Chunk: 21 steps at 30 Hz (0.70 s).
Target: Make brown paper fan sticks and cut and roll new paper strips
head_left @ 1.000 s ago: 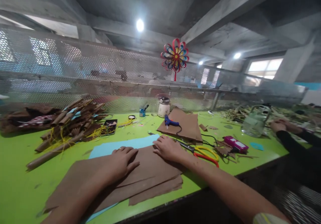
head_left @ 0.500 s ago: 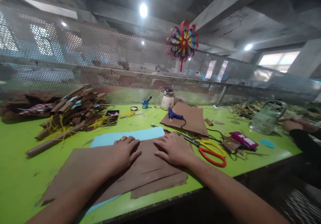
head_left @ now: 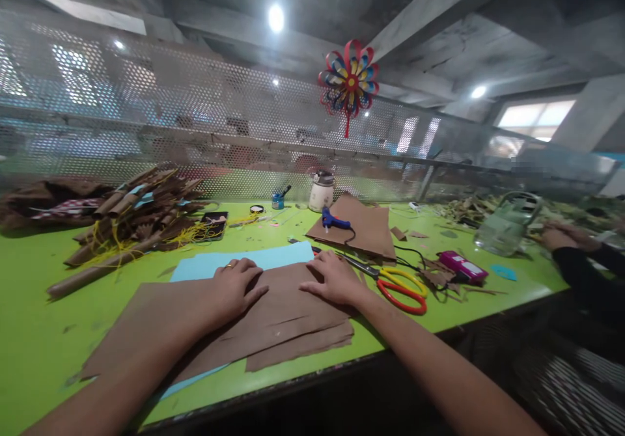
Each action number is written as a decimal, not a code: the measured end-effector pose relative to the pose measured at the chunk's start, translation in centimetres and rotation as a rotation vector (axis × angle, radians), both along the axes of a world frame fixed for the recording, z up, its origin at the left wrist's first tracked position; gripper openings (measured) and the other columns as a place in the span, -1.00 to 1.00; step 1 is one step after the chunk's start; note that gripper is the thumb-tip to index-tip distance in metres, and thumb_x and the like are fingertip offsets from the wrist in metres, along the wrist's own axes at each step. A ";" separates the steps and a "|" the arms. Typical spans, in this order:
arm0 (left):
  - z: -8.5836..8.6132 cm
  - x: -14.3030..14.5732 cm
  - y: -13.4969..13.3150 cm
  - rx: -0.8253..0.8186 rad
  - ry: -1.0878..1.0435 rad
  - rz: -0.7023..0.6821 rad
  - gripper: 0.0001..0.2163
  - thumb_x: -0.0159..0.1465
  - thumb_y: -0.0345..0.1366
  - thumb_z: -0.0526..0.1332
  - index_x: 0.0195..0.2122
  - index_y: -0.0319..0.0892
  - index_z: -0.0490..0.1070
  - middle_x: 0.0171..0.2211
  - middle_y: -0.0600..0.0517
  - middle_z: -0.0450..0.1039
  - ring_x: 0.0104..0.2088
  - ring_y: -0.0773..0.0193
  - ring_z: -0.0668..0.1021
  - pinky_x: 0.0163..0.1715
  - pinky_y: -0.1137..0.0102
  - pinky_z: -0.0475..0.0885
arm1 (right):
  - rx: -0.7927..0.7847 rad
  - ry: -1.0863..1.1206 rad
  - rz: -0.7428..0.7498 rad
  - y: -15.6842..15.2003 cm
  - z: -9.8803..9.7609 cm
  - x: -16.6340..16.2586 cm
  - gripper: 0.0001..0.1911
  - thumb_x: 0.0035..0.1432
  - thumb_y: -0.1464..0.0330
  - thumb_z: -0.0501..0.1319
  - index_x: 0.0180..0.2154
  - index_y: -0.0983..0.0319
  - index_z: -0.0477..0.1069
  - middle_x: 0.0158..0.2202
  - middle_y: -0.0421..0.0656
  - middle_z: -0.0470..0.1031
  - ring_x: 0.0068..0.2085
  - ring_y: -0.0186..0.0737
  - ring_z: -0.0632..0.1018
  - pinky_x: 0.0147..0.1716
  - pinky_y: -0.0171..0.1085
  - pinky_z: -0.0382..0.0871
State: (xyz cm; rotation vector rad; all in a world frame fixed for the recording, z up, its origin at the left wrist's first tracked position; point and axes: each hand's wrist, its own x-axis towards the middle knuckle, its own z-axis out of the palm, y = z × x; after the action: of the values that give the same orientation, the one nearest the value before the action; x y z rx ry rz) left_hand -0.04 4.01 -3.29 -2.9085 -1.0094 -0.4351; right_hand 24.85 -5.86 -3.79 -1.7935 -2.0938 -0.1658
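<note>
Several brown paper sheets [head_left: 273, 319] lie stacked on the green table in front of me, over a light blue sheet [head_left: 195, 267] that shows at the far and near edges. My left hand [head_left: 237, 287] rests on the top brown sheet, fingers extended and a ring on one of them. On the sheet's right part lies my right hand [head_left: 333, 280], palm down with the thumb apart. Just right of it are large scissors [head_left: 400, 289] with one yellow and one red handle, their blades partly behind the hand.
Brown paper rolls with yellow raffia [head_left: 141, 215] are heaped at left. Beyond my hands, a blue glue gun [head_left: 334, 220] lies on brown paper [head_left: 374, 228]. A jar [head_left: 322, 190], magenta box [head_left: 463, 267] and clear jug [head_left: 508, 224] stand farther off. Another person's hands [head_left: 569, 235] are at right.
The camera view has shifted slightly, so the table things sit a little farther left. Both my hands stay on the brown paper, with the right fingers moved slightly.
</note>
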 end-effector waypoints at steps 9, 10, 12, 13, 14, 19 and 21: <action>-0.3 0.0 0.7 0.045 -0.007 -0.016 -0.60 0.29 -0.03 0.00 -0.06 -0.17 0.44 -0.11 -0.12 0.38 -0.11 0.05 0.38 -0.07 0.18 0.24 | -0.020 0.019 -0.032 0.3 -0.1 -0.1 -0.47 0.11 -0.08 0.10 -0.05 0.10 0.44 -0.08 -0.07 0.35 -0.01 -0.08 0.32 -0.07 -0.15 0.20; -0.2 0.0 0.8 0.046 0.000 -0.018 -0.60 0.28 -0.03 0.00 -0.07 -0.16 0.44 -0.11 -0.13 0.39 -0.12 0.05 0.38 -0.08 0.18 0.25 | -0.018 0.028 -0.030 0.3 -0.1 -0.1 -0.49 0.11 -0.07 0.11 -0.05 0.09 0.45 -0.07 -0.08 0.35 0.00 -0.08 0.32 -0.07 -0.16 0.20; 0.1 0.1 1.1 0.040 0.022 -0.040 -0.61 0.27 -0.04 0.01 -0.09 -0.16 0.45 -0.13 -0.14 0.40 -0.14 0.05 0.40 -0.11 0.19 0.27 | -0.009 0.045 -0.034 0.4 -0.2 -0.2 -0.53 0.10 -0.03 0.15 -0.06 0.09 0.46 -0.07 -0.08 0.36 -0.01 -0.09 0.33 -0.06 -0.17 0.19; 0.4 0.2 1.2 0.028 0.041 -0.063 -0.62 0.27 -0.05 0.01 -0.10 -0.16 0.46 -0.15 -0.14 0.40 -0.16 0.06 0.41 -0.13 0.21 0.28 | -0.006 0.052 -0.041 0.4 -0.2 -0.2 -0.55 0.11 0.00 0.16 -0.07 0.09 0.47 -0.07 -0.08 0.36 -0.01 -0.10 0.33 -0.06 -0.18 0.19; 0.8 0.2 1.4 0.010 0.062 -0.091 -0.64 0.26 -0.07 0.02 -0.12 -0.16 0.46 -0.16 -0.15 0.41 -0.18 0.07 0.43 -0.15 0.23 0.29 | -0.005 0.058 -0.054 0.4 -0.2 -0.3 -0.58 0.12 0.02 0.16 -0.08 0.10 0.48 -0.08 -0.09 0.38 -0.02 -0.10 0.34 -0.06 -0.19 0.20; 3.1 0.8 1.7 -0.195 0.119 -0.078 -0.68 0.14 -0.05 0.13 -0.24 -0.13 0.52 -0.24 -0.12 0.49 -0.28 0.12 0.50 -0.26 0.34 0.32 | 0.022 0.065 -0.071 0.1 -0.4 -0.4 -0.70 0.17 0.13 0.15 -0.16 0.10 0.54 -0.14 -0.11 0.45 -0.07 -0.12 0.38 -0.13 -0.23 0.23; 3.6 1.1 1.4 -0.274 0.082 -0.026 -0.69 0.10 -0.06 0.16 -0.26 -0.12 0.53 -0.29 -0.11 0.52 -0.32 0.13 0.51 -0.30 0.36 0.32 | 0.045 0.088 -0.050 0.0 -0.6 -0.2 -0.74 0.19 0.19 0.14 -0.19 0.09 0.55 -0.17 -0.11 0.48 -0.08 -0.14 0.40 -0.13 -0.24 0.23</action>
State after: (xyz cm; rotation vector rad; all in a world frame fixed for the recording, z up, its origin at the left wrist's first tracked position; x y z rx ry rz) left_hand 1.07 5.44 0.34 -3.1500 -1.1011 -0.1892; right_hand 24.61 -5.83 -4.39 -1.7944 -1.9708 -0.1438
